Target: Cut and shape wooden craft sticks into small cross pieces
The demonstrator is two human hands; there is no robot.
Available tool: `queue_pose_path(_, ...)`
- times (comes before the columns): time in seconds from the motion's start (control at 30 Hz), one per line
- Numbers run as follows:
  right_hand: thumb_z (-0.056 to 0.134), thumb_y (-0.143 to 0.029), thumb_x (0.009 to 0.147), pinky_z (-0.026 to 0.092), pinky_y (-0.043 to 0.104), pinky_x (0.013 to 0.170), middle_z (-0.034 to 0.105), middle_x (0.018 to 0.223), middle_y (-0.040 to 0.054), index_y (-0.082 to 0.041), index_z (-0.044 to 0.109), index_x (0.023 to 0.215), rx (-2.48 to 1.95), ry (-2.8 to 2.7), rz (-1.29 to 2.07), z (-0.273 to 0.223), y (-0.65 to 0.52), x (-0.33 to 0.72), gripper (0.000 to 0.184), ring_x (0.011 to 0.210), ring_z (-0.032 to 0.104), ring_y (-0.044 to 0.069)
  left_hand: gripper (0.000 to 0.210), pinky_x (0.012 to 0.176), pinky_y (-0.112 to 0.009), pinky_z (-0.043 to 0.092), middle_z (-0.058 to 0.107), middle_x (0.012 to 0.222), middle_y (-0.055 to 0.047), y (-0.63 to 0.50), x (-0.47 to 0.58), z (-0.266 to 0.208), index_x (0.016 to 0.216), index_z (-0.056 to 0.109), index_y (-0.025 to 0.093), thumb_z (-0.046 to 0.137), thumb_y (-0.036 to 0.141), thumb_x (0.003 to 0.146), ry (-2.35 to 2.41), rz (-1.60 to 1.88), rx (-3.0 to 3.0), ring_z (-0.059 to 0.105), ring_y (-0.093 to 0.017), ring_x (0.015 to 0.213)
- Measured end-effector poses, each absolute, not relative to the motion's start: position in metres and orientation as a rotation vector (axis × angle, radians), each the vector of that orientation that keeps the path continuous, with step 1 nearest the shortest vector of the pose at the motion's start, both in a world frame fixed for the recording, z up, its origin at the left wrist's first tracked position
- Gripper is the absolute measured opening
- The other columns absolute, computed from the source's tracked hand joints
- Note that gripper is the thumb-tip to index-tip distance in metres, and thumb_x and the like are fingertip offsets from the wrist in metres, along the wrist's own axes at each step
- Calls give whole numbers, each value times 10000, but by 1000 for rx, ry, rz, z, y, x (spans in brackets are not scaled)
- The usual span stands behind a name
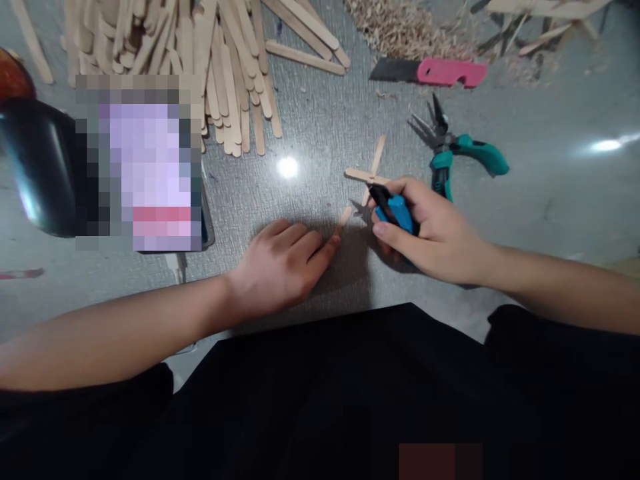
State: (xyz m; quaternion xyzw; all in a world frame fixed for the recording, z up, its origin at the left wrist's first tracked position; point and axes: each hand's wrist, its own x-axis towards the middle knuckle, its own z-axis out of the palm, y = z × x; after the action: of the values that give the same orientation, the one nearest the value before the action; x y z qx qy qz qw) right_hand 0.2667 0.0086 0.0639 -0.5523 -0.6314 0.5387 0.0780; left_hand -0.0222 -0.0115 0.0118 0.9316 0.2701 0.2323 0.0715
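My left hand [293, 263] rests on the table, closed, with a short wooden craft stick [344, 219] pinched at its fingertips. Wrapped in the fingers of my right hand [425, 230] is a blue-and-black hand tool [399, 212]. Its dark, pointed tip is close to a cross of craft sticks [367, 175] on the table; contact is hard to judge. The grip hides much of the tool, so its exact kind is unclear. Just beyond my right hand lie teal-handled pliers [443, 143] with their jaws apart.
A large pile of craft sticks [230, 80] covers the back left. Behind the pliers are a pink-handled blade [450, 72] and wood shavings [405, 30]. A dark, glossy rounded object [43, 167] sits left beside a blurred-out device with a white cable [175, 267]. A stick assembly [547, 10] is back right.
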Motion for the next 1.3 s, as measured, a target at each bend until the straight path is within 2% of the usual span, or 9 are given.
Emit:
queue_pose_path(0.1, 579, -476, 1141, 495, 406, 724, 719, 890, 28, -270, 636, 1314, -1709, -2292, 1526, 76, 12, 263, 275, 763, 702, 276, 159, 611, -394, 440, 692, 772, -8, -11, -23, 13, 1077, 817, 129, 706, 224, 1139, 798, 700, 2802, 614, -191, 686)
queue_pose_path(0.2, 449, -553, 1165, 369, 395, 656, 627, 734, 21, -259, 636, 1196, -1752, -2622, 1481, 82, 15, 253, 350, 661, 605, 276, 181, 608, -396, 442, 674, 749, -4, -11, -22, 12, 990, 802, 144, 719, 218, 1133, 815, 733, 2808, 613, -192, 685)
queue_pose_path(0.33, 334, -491, 1158, 255, 399, 616, 515, 670, 15, -219, 619, 1240, -1800, -2961, 1240, 84, 20, 238, 402, 595, 480, 268, 197, 604, -400, 413, 660, 729, -7, -14, -19, 8, 935, 784, 147, 730, 191, 1119, 852, 812, 2801, 603, -191, 670)
queue_pose_path(0.47, 385, -385, 1151, 244, 402, 586, 505, 666, 7, -209, 599, 1231, -1818, -3092, 1229, 89, 23, 230, 289, 555, 415, 232, 198, 626, -389, 396, 688, 749, -19, -16, -17, 5, 980, 795, 145, 677, 157, 1138, 871, 819, 2810, 612, -191, 694)
queue_pose_path(0.6, 423, -379, 1162, 256, 410, 590, 544, 683, 24, -237, 573, 1181, -1874, -3006, 1301, 90, 20, 229, 208, 553, 438, 229, 213, 635, -396, 380, 710, 771, -27, -16, -18, 4, 978, 791, 148, 660, 159, 1145, 856, 801, 2804, 630, -193, 712)
queue_pose_path(0.77, 437, -429, 1180, 257, 418, 617, 546, 685, 22, -258, 559, 1171, -1919, -2879, 1362, 86, 16, 231, 210, 565, 449, 232, 276, 650, -410, 367, 739, 809, -46, -15, -19, 2, 984, 787, 157, 588, 171, 1174, 832, 742, 2761, 643, -199, 737)
queue_pose_path(1.3, 495, -393, 1155, 236, 416, 668, 528, 682, 25, -250, 583, 1159, -1989, -2789, 1380, 86, 16, 227, 168, 563, 393, 222, 269, 658, -405, 361, 735, 789, -39, -17, -17, 1, 977, 797, 155, 611, 178, 1170, 876, 776, 2782, 631, -193, 716)
